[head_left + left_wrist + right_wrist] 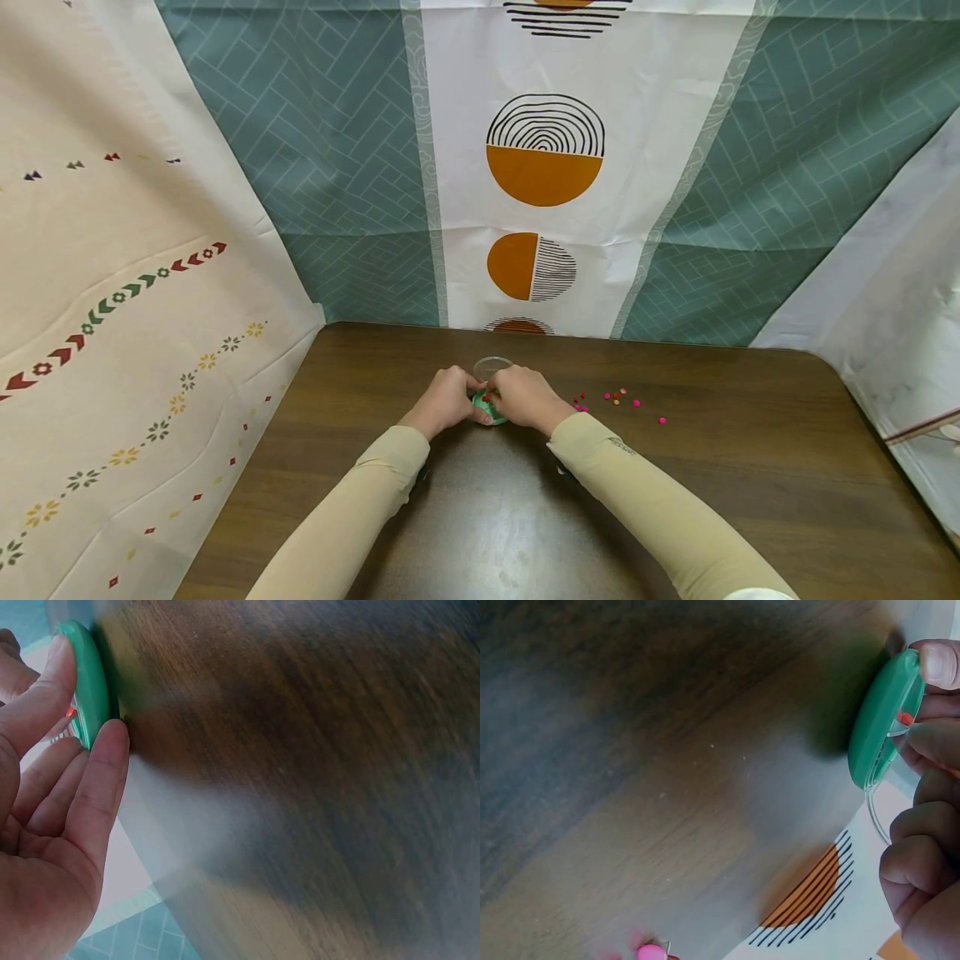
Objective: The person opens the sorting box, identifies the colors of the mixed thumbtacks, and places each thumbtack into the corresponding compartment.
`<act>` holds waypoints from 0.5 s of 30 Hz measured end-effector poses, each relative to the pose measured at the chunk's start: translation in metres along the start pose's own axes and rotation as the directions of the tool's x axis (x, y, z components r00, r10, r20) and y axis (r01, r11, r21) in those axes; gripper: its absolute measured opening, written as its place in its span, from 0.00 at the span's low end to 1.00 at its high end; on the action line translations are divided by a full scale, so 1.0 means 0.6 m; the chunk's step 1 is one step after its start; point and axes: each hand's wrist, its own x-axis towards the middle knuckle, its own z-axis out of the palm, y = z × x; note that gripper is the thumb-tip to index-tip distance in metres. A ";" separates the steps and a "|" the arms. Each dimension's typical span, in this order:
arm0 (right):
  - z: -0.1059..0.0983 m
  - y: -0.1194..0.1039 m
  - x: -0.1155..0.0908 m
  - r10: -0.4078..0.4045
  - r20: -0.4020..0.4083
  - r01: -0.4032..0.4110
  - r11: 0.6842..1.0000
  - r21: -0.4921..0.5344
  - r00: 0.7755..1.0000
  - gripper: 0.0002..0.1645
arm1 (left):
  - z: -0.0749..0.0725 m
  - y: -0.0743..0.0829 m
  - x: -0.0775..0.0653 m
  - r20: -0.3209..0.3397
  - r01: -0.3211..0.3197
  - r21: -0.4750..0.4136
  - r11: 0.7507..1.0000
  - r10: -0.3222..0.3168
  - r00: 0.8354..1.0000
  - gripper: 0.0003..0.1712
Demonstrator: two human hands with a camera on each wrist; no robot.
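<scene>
A round green case (871, 724) with a clear lid (492, 363) standing raised at its far side is at the middle of the table. My left hand (447, 398) grips the case by its rim, the thumb on top and the other fingers along the side and below. From the right, my right hand (522, 398) reaches over the case with curled fingers. Its fingertips pinch at a small red thumbtack (905, 718) inside the case; the fingers hide most of it. In the left wrist view the green case (91, 682) tilts off the tabletop at an edge.
Several loose pink, red and orange thumbtacks (617, 397) lie scattered on the brown wooden table (750, 450), right of my right hand. A patterned curtain (345, 167) hangs behind the table's back edge, and a cream cloth (150, 333) hangs along the left.
</scene>
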 end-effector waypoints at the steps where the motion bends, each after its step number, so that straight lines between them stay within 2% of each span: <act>1: 0.000 0.000 0.001 0.001 0.007 -0.001 1.000 -0.003 1.000 0.12 | 0.000 0.000 0.000 -0.001 -0.007 -0.001 1.000 0.007 1.000 0.32; 15: 0.000 0.000 0.005 -0.003 0.034 0.003 1.000 0.002 0.999 0.11 | -0.001 0.001 -0.001 -0.002 -0.026 -0.003 1.000 0.026 1.000 0.31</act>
